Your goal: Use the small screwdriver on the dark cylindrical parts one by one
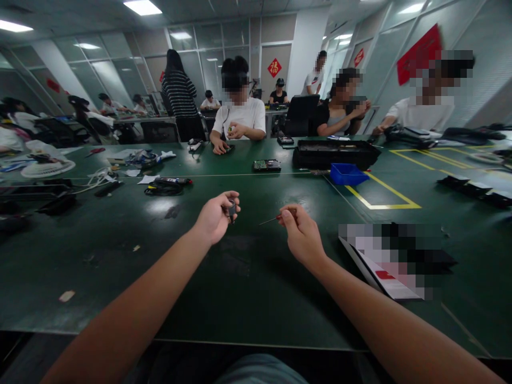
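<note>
Over the green table [224, 298], my left hand [218, 216] is closed around a small dark grey, rounded part [231, 209]. Its exact kind does not show. My right hand [301, 232] pinches a slim screwdriver [269, 221] by its reddish end, most of which the fingers cover. The thin metal shaft points left toward the grey part, with a gap between them. Both hands are raised above the tabletop.
A circuit-board device [266, 165] lies ahead, near a long black tray [336, 154] and a blue bin [348, 174]. Bundled cables [166, 186] lie left; a white-and-black package [384, 266] lies right. A person in a white shirt [250, 120] works opposite.
</note>
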A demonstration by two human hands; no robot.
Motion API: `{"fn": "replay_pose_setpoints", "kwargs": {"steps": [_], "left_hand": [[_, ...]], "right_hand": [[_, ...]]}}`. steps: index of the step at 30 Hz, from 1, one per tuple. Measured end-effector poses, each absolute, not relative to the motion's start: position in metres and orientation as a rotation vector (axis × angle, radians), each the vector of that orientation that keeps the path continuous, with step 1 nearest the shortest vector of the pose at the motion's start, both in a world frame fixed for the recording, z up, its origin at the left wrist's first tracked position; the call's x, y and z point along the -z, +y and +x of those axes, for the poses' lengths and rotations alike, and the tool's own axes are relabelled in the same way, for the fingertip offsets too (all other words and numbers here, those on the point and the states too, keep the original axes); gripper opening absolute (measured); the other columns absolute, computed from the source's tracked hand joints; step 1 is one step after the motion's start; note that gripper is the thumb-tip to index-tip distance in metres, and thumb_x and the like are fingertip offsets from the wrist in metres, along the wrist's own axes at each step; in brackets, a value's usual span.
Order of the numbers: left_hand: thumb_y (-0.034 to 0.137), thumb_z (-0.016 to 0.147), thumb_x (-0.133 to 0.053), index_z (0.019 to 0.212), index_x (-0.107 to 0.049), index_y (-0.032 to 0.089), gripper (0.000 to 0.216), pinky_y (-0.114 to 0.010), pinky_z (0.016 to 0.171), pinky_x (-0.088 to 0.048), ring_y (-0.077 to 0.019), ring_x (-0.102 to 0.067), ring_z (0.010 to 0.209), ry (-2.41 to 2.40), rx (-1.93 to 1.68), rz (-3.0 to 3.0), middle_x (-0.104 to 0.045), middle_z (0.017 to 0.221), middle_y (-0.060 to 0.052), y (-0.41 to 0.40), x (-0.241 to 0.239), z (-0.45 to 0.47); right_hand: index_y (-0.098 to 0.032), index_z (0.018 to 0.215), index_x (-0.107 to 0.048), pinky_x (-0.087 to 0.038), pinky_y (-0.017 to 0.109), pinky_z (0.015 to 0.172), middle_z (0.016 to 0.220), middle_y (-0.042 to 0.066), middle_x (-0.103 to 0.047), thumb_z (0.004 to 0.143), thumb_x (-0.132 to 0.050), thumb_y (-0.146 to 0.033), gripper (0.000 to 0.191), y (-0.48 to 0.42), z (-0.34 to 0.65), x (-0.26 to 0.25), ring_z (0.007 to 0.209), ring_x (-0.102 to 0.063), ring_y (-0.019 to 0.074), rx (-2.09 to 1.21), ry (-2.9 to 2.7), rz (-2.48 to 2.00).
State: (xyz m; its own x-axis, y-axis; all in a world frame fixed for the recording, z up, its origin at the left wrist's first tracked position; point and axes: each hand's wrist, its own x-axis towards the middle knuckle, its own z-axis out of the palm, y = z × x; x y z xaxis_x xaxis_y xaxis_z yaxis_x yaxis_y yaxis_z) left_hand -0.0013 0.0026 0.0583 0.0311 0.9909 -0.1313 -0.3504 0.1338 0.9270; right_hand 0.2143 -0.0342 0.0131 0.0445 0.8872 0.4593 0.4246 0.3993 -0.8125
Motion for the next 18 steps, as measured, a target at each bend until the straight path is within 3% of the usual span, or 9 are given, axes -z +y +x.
{"fn": "replay_pose_setpoints", "kwargs": {"steps": [6,8,15,18], "left_hand": [[-0.003,0.062,-0.053,0.108,-0.058,0.019,0.051,-0.034,0.092,-0.046,-0.0190,-0.059,0.096,1.196,-1.169,1.493,-0.062,0.104,-0.006,-0.005,-0.014,0.037],[-0.005,0.068,-0.053,0.110,-0.057,0.018,0.048,-0.036,0.098,-0.046,-0.0196,-0.061,0.102,1.207,-1.124,1.627,-0.064,0.108,-0.007,-0.005,-0.004,0.036],[0.007,0.080,-0.066,0.107,-0.067,0.022,0.031,-0.043,0.105,-0.046,-0.0243,-0.061,0.112,1.176,-1.068,1.959,-0.066,0.116,-0.007,-0.003,0.008,0.016],[0.003,0.081,-0.065,0.111,-0.069,0.022,0.036,-0.045,0.109,-0.043,-0.0250,-0.060,0.118,1.219,-1.101,1.943,-0.066,0.121,-0.008,0.002,0.013,0.013]], "right_hand": [[-0.024,0.098,-0.060,-0.048,0.035,0.076,0.087,0.004,-0.069,0.100,-0.048,-0.042,0.022,-0.034,0.214,-0.013,0.083,-0.067,0.0217,-0.513,-1.585,-1.219],[-0.023,0.100,-0.060,-0.048,0.035,0.077,0.088,0.004,-0.070,0.099,-0.048,-0.040,0.021,-0.035,0.214,-0.014,0.083,-0.068,0.0216,-0.512,-1.588,-1.221],[-0.023,0.077,-0.063,-0.043,0.031,0.059,0.065,0.000,-0.065,0.095,-0.055,-0.048,0.032,-0.039,0.213,-0.025,0.059,-0.059,0.0173,-0.441,-1.646,-1.294],[-0.023,0.081,-0.064,-0.045,0.030,0.059,0.067,0.000,-0.066,0.095,-0.056,-0.047,0.029,-0.040,0.214,-0.023,0.060,-0.060,0.0170,-0.481,-1.583,-1.238]]}}
